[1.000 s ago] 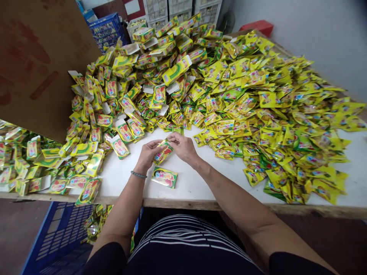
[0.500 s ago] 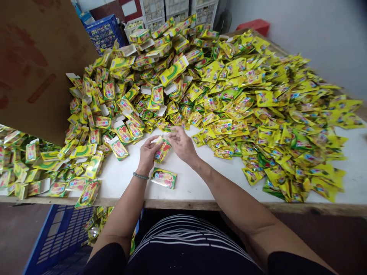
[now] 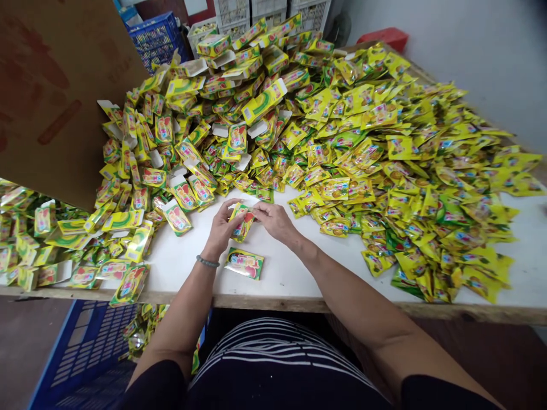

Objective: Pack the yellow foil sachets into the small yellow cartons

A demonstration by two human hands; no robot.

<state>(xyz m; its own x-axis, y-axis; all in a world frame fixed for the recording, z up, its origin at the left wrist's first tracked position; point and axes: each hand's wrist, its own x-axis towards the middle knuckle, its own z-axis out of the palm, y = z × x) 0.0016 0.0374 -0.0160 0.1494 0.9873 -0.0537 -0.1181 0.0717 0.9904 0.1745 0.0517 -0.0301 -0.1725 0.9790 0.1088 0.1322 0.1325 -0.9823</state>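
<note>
My left hand (image 3: 221,229) is closed around a small yellow-green printed carton (image 3: 243,223), thumb across its front. My right hand (image 3: 274,221) pinches at the carton's upper right end, where a white flap shows; its fingertips are partly hidden. Just below, flat on the white table (image 3: 290,279), lies another small carton (image 3: 244,263) with large pink and white lettering. Beyond my hands, a heap of similar cartons (image 3: 183,191), several with white flaps standing out, meets a large pile of shiny yellow sachets (image 3: 367,154) on the right.
A big brown cardboard box (image 3: 64,102) stands at the left, with more cartons in front of it. Under the table edge, a blue crate (image 3: 81,347) holds sachets or cartons. White crates (image 3: 233,17) and a blue crate (image 3: 158,37) stand behind the heap, near a red object (image 3: 384,37).
My right hand, earlier raised with fingers slightly apart beside the carton, has come down onto its end. A white flap now shows there. The carton stands a little more upright in my left hand.
</note>
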